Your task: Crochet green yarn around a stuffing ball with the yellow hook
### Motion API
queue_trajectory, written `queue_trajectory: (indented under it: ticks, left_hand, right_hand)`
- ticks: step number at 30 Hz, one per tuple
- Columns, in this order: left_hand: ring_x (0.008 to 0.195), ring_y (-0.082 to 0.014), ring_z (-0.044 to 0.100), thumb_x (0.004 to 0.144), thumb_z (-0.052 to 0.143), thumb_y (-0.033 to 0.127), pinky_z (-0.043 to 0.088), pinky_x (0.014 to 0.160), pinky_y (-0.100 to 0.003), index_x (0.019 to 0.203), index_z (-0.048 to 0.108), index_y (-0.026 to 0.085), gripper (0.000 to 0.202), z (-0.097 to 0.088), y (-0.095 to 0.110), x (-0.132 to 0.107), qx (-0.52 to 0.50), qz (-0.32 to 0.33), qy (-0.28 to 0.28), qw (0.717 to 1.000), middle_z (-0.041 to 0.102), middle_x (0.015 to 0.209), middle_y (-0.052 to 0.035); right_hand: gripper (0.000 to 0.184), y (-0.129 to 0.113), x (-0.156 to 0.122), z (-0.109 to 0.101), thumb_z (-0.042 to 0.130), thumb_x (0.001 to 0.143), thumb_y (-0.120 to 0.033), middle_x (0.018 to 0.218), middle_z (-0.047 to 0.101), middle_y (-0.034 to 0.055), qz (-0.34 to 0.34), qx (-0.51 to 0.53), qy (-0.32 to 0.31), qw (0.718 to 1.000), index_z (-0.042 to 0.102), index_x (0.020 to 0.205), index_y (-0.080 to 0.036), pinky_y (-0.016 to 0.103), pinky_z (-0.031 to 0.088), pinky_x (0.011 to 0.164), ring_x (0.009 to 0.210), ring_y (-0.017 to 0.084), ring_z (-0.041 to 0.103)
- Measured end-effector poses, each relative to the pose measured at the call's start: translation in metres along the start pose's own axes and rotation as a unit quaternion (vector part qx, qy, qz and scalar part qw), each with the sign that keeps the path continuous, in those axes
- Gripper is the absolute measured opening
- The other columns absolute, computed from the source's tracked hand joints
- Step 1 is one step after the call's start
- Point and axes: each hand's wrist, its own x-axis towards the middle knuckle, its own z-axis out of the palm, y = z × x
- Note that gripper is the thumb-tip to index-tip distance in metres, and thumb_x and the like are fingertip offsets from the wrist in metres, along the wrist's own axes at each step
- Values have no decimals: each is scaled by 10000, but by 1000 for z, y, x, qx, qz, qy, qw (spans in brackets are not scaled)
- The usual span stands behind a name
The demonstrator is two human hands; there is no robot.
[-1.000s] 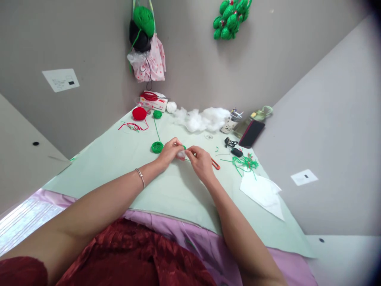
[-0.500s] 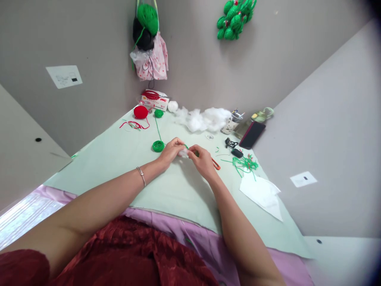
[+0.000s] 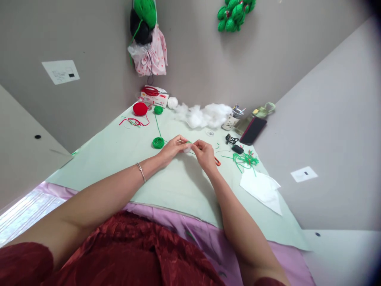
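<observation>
Both hands meet over the middle of the pale green tabletop. My left hand is closed, its fingertips pinching a small white tuft of stuffing with a bit of green yarn on it. My right hand is closed too and pinches the same small piece from the right side. An orange tool lies on the table just under my right hand. A green yarn coil sits just left of my left hand, its strand running back to a small green ball.
A red yarn ball, a box, a white stuffing pile, a cup of pens and a dark phone line the far edge. Green yarn scraps and white paper lie right. Green crochet pieces hang on the wall.
Both hands have drifted slightly away from me and stay pinched together on the small piece. The camera tilted a little; nothing else on the table moved.
</observation>
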Motion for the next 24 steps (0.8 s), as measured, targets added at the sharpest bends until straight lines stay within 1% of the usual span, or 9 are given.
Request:
queue_trajectory:
  ticks: [2,5,9,13,17,19,21,24]
  left_hand:
    - [807,-155,681,972,659,305,602,719,-325,1107,662,135,217,0,-1,2,9,-5,7,1000,699,993,-44]
    - [840,-165,684,973,656,312,605,731,-336,1142,657,139,242,1,-1,4,31,-3,33,999,698,1046,-58]
    - [897,-182,689,975,653,319,610,764,-358,1180,651,145,269,3,1,4,48,5,57,997,693,1109,-74]
    - [875,-177,690,981,644,341,611,747,-350,1184,650,146,281,2,2,1,39,-4,57,998,696,1095,-73]
    - [893,-183,690,979,644,347,609,767,-363,1180,652,146,285,3,2,-3,17,-5,36,999,696,1105,-75]
    - [875,-177,688,983,637,351,605,761,-358,1144,660,141,265,4,3,-4,2,1,21,1000,699,1072,-68]
    - [830,-164,683,982,641,330,600,746,-345,1071,666,134,217,5,5,-4,-10,7,5,1000,700,986,-46]
    - [753,-134,670,940,696,228,585,763,-315,984,646,135,115,5,5,-4,-13,13,-12,1000,680,819,4]
  right_hand:
    - [244,-1,-1,-1,543,826,-400,560,405,-53,-3,5,-19,1000,534,666,-217,276,274,558,562,129,338]
    - [227,-8,-7,2,521,849,-367,567,402,-49,-8,3,-41,999,549,682,-217,280,272,559,565,136,344]
    - [189,-20,-17,9,507,854,-319,575,450,-42,-21,-15,-34,999,535,693,-223,290,272,583,566,143,364]
    - [119,-20,-18,12,562,818,-301,593,493,-48,-33,-30,-28,999,540,725,-229,288,282,610,578,143,389]
    - [166,-10,-12,12,581,811,-340,562,472,-55,-17,-29,-13,999,527,700,-229,282,270,579,556,135,374]
    - [189,-4,-8,10,575,813,-357,549,452,-58,-9,-20,-5,1000,513,689,-228,279,262,558,540,129,356]
    - [206,0,-4,6,570,814,-372,540,421,-64,-2,-13,1,1000,496,685,-230,278,249,542,526,122,332]
    - [230,3,-1,-2,558,829,-406,540,401,-66,2,-6,0,1000,488,697,-232,281,237,530,518,119,307]
